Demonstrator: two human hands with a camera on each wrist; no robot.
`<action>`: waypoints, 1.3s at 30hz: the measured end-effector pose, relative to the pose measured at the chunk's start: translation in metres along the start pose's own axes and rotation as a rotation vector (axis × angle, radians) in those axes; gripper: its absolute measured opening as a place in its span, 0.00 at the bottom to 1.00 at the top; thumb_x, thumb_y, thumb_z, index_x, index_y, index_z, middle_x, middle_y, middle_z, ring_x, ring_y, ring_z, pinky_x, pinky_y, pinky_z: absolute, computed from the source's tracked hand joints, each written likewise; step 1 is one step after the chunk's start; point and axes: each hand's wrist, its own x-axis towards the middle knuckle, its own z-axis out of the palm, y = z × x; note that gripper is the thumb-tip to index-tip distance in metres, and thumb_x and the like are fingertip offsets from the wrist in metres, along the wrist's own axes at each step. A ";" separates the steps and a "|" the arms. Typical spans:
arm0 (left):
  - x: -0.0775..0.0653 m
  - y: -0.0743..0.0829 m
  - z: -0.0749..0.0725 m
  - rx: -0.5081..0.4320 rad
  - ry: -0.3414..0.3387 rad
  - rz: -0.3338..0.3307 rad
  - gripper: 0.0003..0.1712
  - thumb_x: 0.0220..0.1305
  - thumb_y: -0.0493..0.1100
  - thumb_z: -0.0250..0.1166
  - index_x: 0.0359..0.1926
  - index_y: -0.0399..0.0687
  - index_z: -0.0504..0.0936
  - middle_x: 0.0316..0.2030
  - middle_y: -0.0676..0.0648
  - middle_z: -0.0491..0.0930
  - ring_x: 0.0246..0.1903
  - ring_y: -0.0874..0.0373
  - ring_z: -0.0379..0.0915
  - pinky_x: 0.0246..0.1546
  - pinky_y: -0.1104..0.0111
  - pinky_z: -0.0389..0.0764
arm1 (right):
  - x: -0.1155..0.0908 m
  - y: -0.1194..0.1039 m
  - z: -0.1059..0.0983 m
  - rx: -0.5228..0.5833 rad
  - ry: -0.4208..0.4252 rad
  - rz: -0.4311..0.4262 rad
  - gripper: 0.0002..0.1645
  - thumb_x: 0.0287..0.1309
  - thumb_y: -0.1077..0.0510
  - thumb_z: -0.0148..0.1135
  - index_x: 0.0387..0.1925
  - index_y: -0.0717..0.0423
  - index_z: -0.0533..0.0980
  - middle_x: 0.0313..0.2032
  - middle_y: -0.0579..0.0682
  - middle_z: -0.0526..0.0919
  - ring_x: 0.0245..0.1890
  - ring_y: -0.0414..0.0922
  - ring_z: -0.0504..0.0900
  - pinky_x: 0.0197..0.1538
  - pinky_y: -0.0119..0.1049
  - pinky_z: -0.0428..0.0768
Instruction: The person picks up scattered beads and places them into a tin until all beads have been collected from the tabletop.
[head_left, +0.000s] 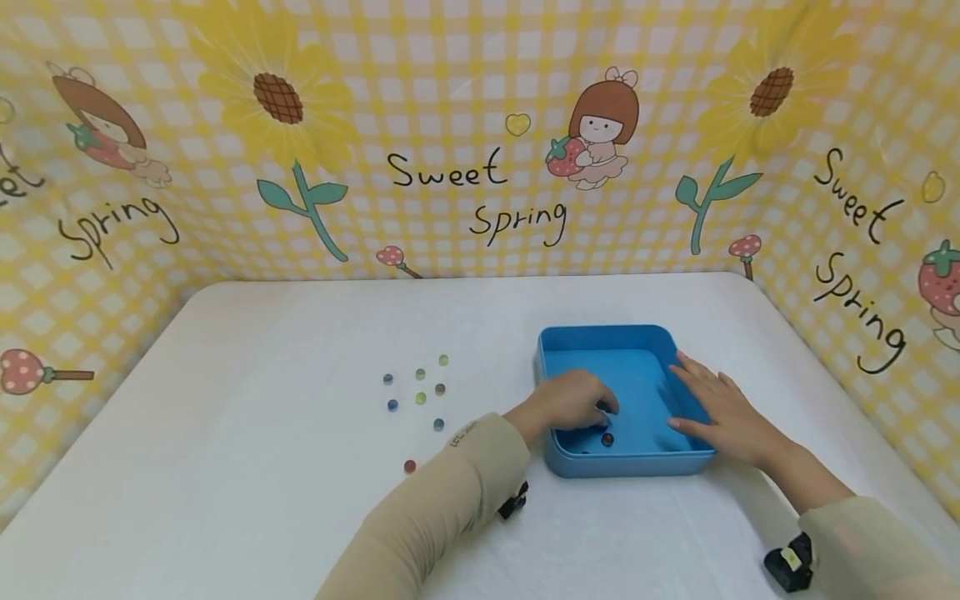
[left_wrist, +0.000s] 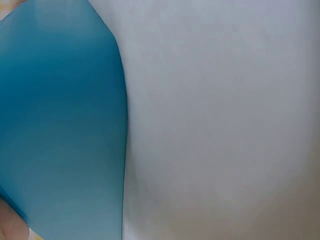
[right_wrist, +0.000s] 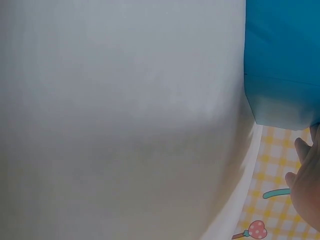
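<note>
In the head view, a blue rectangular tray (head_left: 637, 467) stands on the white table. My left hand (head_left: 566, 404) reaches in over its left wall, fingers curled down, pinching what looks like a dark blue marble (head_left: 602, 423). Right beside those fingertips, a dark reddish-brown marble (head_left: 607, 439) lies on the tray floor. Another dark bit shows low behind the front wall. My right hand (head_left: 731, 421) rests with spread, fairly straight fingers against the tray's right rim. Parts of the tray's blue side (left_wrist: 65, 125) fill the left wrist view, and the right wrist view shows the right hand (right_wrist: 307, 190) near the tray.
Several small glass marbles lie loose left of the tray, among them a blue one (head_left: 392, 406), a yellow-green one (head_left: 443, 360) and a red one (head_left: 410, 467) near the left sleeve. A yellow checked cloth (head_left: 450, 100) with printed flowers walls the table (head_left: 225, 417) at back and sides.
</note>
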 end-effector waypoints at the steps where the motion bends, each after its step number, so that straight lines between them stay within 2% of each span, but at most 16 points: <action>1: 0.000 -0.001 0.000 -0.025 0.011 0.008 0.12 0.56 0.42 0.59 0.43 0.53 0.79 0.41 0.59 0.77 0.44 0.69 0.68 0.44 0.78 0.68 | 0.000 0.000 0.000 0.000 -0.001 0.002 0.43 0.52 0.45 0.55 0.61 0.65 0.52 0.63 0.61 0.46 0.61 0.59 0.45 0.56 0.60 0.41; 3: -0.001 -0.003 -0.002 -0.110 0.042 0.026 0.12 0.56 0.41 0.59 0.43 0.51 0.79 0.40 0.57 0.77 0.43 0.69 0.69 0.43 0.80 0.68 | 0.000 0.000 0.000 0.005 -0.005 0.003 0.43 0.52 0.46 0.55 0.61 0.65 0.51 0.63 0.61 0.46 0.61 0.59 0.44 0.56 0.60 0.41; 5: -0.002 -0.005 -0.005 -0.241 0.085 0.039 0.12 0.56 0.40 0.58 0.43 0.48 0.79 0.40 0.56 0.78 0.41 0.69 0.70 0.40 0.81 0.69 | 0.000 0.000 0.000 0.009 -0.007 0.003 0.43 0.52 0.46 0.55 0.61 0.66 0.51 0.63 0.61 0.45 0.61 0.59 0.44 0.56 0.60 0.40; 9: -0.008 -0.010 -0.013 -0.499 0.172 0.021 0.12 0.56 0.40 0.59 0.42 0.46 0.79 0.38 0.55 0.78 0.38 0.71 0.71 0.37 0.81 0.71 | 0.000 0.000 0.000 0.023 -0.004 -0.003 0.43 0.52 0.47 0.55 0.61 0.66 0.51 0.63 0.61 0.45 0.61 0.59 0.44 0.56 0.61 0.41; 11: -0.015 -0.013 -0.017 -0.552 0.197 0.000 0.12 0.55 0.42 0.60 0.42 0.47 0.79 0.37 0.57 0.78 0.38 0.72 0.71 0.38 0.81 0.71 | 0.000 -0.001 0.001 0.024 -0.004 -0.005 0.43 0.52 0.47 0.55 0.61 0.66 0.51 0.63 0.61 0.45 0.61 0.58 0.43 0.56 0.61 0.41; 16: -0.038 -0.019 -0.029 -0.563 0.217 -0.013 0.12 0.55 0.43 0.60 0.42 0.49 0.79 0.38 0.57 0.78 0.39 0.71 0.71 0.40 0.79 0.71 | -0.001 -0.002 0.000 0.009 0.005 -0.012 0.43 0.52 0.46 0.55 0.61 0.66 0.51 0.63 0.61 0.45 0.61 0.58 0.44 0.57 0.59 0.40; 23: -0.069 -0.031 -0.038 -0.547 0.199 -0.034 0.12 0.55 0.42 0.60 0.42 0.48 0.79 0.39 0.56 0.78 0.41 0.68 0.71 0.40 0.77 0.72 | 0.000 -0.001 -0.001 0.011 0.003 -0.020 0.43 0.52 0.47 0.55 0.61 0.65 0.51 0.63 0.60 0.45 0.61 0.58 0.45 0.57 0.60 0.41; 33: -0.096 -0.050 -0.039 -0.551 0.199 -0.116 0.12 0.55 0.40 0.60 0.42 0.49 0.79 0.39 0.54 0.78 0.42 0.65 0.71 0.41 0.73 0.73 | 0.000 0.000 0.002 0.026 -0.005 -0.012 0.43 0.52 0.47 0.55 0.61 0.66 0.51 0.63 0.60 0.45 0.62 0.57 0.44 0.57 0.60 0.41; 39: -0.110 -0.061 -0.039 -0.548 0.227 -0.146 0.12 0.54 0.40 0.61 0.42 0.46 0.79 0.39 0.54 0.78 0.40 0.64 0.73 0.41 0.72 0.73 | 0.000 0.000 0.000 0.022 -0.007 -0.005 0.43 0.53 0.46 0.55 0.61 0.65 0.51 0.63 0.60 0.45 0.61 0.59 0.44 0.56 0.60 0.41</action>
